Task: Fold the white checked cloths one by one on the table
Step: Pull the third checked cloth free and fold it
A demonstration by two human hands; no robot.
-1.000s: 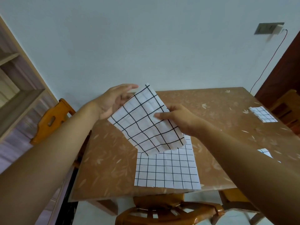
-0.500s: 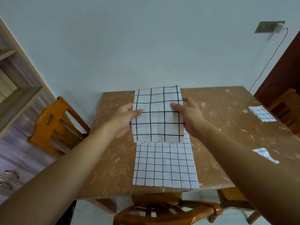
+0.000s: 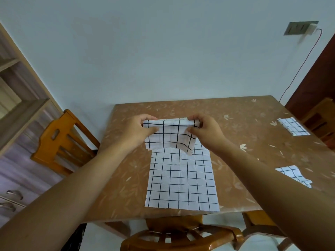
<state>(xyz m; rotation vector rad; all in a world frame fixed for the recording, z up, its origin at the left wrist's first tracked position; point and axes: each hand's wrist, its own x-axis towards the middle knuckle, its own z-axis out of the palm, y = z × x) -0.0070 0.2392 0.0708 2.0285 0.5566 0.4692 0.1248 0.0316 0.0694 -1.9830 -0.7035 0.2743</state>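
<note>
Head view, items as seen. Folded white checked cloth (image 3: 170,134): held above the table (image 3: 126,178), its top edge pinched at one end by the left hand (image 3: 139,131) and at the other by the right hand (image 3: 206,129), lower part hanging free. Flat checked cloth (image 3: 181,180): laid open near the table's front edge, just below the held one. Small folded cloth (image 3: 293,128): set at the far right. Rumpled cloth (image 3: 293,175): partly hidden by the right forearm. Wooden chair (image 3: 59,142): placed at the table's left side.

Arms outstretched, left hand (image 3: 135,132) and right hand (image 3: 208,132) each pinch an end of the cloth (image 3: 170,137).
</note>
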